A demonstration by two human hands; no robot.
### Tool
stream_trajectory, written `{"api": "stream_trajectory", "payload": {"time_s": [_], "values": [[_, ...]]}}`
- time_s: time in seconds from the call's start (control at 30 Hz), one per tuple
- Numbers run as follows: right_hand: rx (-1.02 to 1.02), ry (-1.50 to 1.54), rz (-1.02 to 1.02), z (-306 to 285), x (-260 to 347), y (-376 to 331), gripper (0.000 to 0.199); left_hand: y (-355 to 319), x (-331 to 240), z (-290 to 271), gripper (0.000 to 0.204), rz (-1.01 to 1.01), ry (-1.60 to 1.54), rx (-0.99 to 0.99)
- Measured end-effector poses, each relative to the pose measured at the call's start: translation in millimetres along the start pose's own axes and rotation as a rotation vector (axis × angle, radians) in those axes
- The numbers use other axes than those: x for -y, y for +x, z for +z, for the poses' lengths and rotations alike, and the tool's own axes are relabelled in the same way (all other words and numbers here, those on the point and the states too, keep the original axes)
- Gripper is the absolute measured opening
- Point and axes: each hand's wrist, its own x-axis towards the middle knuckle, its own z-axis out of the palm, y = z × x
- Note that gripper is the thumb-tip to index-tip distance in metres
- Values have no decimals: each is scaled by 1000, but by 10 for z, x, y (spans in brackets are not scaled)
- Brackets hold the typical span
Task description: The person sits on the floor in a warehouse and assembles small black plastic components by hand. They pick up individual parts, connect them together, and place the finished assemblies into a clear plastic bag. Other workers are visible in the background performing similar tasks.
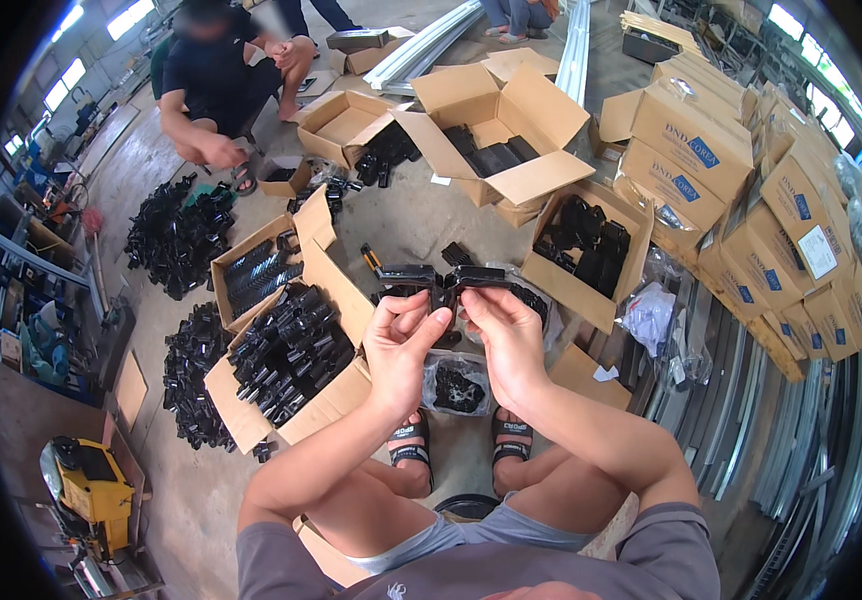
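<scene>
the fingers of left hand (398, 347) and right hand (504, 340) pinch black parts (409, 277), seemingly for matching; next move perhaps calls for exact alignment.

Workshop: concrete floor (376, 228), long metal profiles (726, 405), stacked cartons (693, 125), yellow machine (97, 503).

A long black piece (406, 273) was held up in the left hand (398, 345), and a second black piece (479, 275) in the right hand (507, 342). Both looked shiny and almost level, their inner ends close together.
</scene>
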Motion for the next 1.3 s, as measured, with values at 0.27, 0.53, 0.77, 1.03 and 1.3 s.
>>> {"api": "stream_trajectory", "payload": {"time_s": [0.27, 0.53, 0.77, 1.03, 1.3], "values": [[-4, -50, 14, -4, 1, 2, 19, 2, 43, -41, 25, 59, 60, 26], [23, -52, -59, -21, -32, -12, 21, 2, -4, -6, 25, 27, 19, 11], [-5, -85, -13, 15, -100, 1, 24, 19, 22, -42, 24, 16, 28, 25], [15, -125, -61, -24, -179, -14, 22, 39, 55, -78, 24, 32, 33, 19], [-14, -143, -43, 17, -110, -46, 21, 23, 31, -41, 23, 60, 49, 32]]}}
